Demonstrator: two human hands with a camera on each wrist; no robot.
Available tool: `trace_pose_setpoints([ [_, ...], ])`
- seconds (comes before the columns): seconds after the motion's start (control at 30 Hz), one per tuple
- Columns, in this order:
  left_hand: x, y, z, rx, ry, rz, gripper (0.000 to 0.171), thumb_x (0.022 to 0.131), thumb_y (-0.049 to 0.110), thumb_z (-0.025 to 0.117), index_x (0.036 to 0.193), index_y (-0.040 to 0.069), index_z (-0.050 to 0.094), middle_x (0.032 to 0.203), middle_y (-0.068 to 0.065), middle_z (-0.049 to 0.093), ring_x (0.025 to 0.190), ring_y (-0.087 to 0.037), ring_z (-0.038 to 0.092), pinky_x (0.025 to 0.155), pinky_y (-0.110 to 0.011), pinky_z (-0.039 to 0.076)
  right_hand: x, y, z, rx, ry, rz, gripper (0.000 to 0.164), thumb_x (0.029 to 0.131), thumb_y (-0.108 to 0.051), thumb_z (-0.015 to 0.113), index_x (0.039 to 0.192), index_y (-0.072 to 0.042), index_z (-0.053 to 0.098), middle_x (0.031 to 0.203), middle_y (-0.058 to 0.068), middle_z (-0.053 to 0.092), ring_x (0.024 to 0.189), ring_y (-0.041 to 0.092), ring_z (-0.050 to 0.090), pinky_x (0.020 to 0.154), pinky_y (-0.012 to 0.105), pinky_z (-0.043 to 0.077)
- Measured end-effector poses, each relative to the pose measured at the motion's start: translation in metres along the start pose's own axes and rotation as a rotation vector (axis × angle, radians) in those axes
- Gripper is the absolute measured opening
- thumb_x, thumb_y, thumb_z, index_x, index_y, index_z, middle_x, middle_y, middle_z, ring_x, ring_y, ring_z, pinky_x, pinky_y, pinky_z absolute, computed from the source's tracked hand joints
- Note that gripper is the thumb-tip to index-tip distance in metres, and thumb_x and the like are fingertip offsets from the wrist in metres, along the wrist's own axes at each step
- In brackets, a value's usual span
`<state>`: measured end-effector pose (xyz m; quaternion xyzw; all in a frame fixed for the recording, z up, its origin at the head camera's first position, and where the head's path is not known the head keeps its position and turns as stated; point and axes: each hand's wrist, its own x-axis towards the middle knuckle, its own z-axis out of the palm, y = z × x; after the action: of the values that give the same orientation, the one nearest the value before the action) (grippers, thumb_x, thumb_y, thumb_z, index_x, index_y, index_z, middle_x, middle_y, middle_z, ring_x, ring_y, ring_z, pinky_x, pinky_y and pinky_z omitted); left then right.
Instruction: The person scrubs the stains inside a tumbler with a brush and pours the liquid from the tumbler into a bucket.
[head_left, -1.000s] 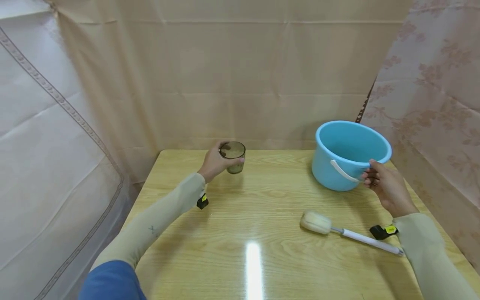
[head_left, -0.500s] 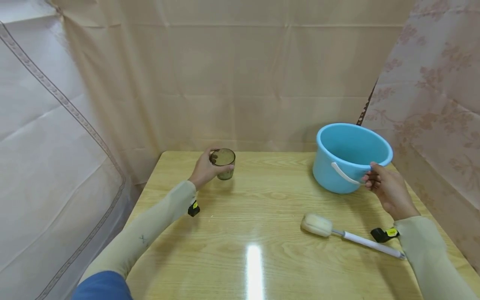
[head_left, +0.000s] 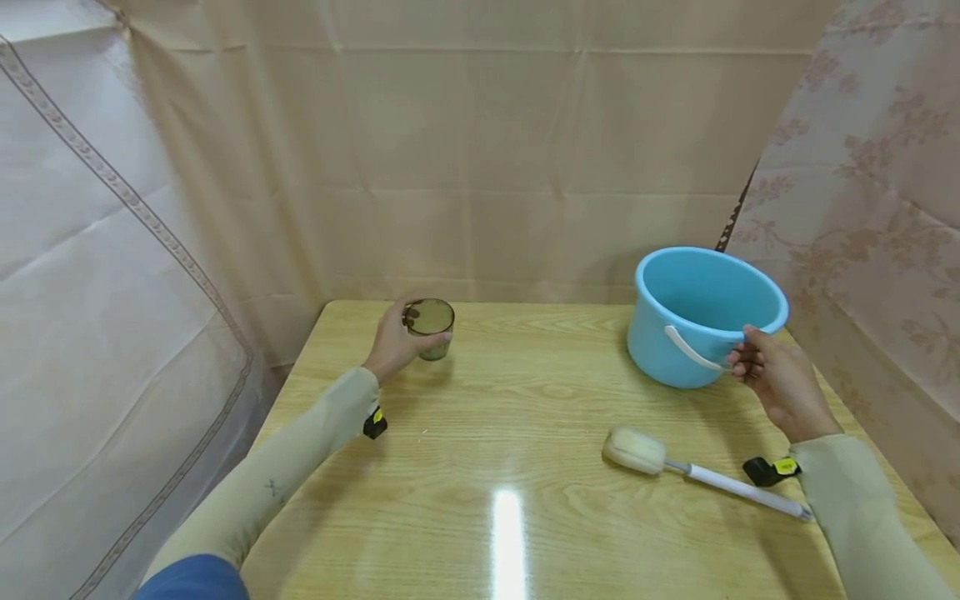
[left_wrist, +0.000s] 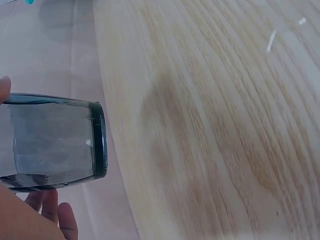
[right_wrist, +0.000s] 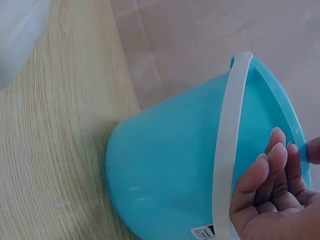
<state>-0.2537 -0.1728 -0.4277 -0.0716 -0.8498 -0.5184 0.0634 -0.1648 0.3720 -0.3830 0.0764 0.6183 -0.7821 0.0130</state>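
Note:
My left hand (head_left: pixel 395 343) grips a dark tinted drinking glass (head_left: pixel 434 343) near the table's back left. In the left wrist view the glass (left_wrist: pixel 57 137) is held clear of the wood, its thick base facing the tabletop and a shadow beneath. My right hand (head_left: pixel 783 379) holds the rim of a light blue bucket (head_left: pixel 654 354) at the back right, the thumb at the rim and the other fingers curled below it. The bucket (right_wrist: pixel 160 155) stands on the table, its white handle (right_wrist: pixel 229 135) hanging down beside those fingers.
A sponge brush (head_left: pixel 634 451) with a white handle lies on the wooden table (head_left: pixel 525 400), in front of the bucket. A beige cloth (head_left: pixel 465 150) hangs behind the table, and a flowered cloth (head_left: pixel 885 217) hangs to the right.
My left hand has carried the glass to the left and slightly nearer to me. The right hand stays at the bucket's rim, and the brush lies as before.

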Motion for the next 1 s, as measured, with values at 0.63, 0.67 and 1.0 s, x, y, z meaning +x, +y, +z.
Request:
trace_pose_setpoints([
  [0.63, -0.015, -0.015, -0.024, 0.021, 0.002, -0.091, 0.092, 0.068, 0.039, 0.086, 0.143, 0.016, 0.037, 0.135, -0.009, 0.044, 0.123, -0.032, 0.042, 0.097, -0.048, 0.04, 0.001, 0.001, 0.0, 0.014, 0.01, 0.001, 0.031, 0.093, -0.035, 0.061, 0.099, -0.005, 0.059, 0.081, 0.004, 0.064, 0.065, 0.013, 0.056, 0.061, 0.025, 0.049],
  [0.67, -0.016, -0.016, -0.025, 0.028, -0.001, -0.095, 0.093, 0.068, 0.04, 0.085, 0.143, 0.016, 0.036, 0.136, -0.009, 0.043, 0.124, -0.032, 0.042, 0.097, -0.048, 0.04, 0.001, 0.002, 0.0, 0.02, 0.007, 0.0, 0.03, 0.093, -0.034, 0.061, 0.099, -0.005, 0.059, 0.081, 0.005, 0.064, 0.065, 0.014, 0.056, 0.06, 0.026, 0.049],
  [1.0, -0.022, -0.022, -0.032, 0.055, 0.032, -0.106, 0.094, 0.068, 0.042, 0.085, 0.143, 0.015, 0.035, 0.139, -0.014, 0.036, 0.124, -0.036, 0.04, 0.097, -0.049, 0.04, 0.001, 0.001, -0.002, 0.082, -0.025, -0.011, 0.027, 0.094, -0.03, 0.06, 0.098, -0.003, 0.059, 0.08, 0.006, 0.064, 0.064, 0.016, 0.057, 0.059, 0.027, 0.05],
])
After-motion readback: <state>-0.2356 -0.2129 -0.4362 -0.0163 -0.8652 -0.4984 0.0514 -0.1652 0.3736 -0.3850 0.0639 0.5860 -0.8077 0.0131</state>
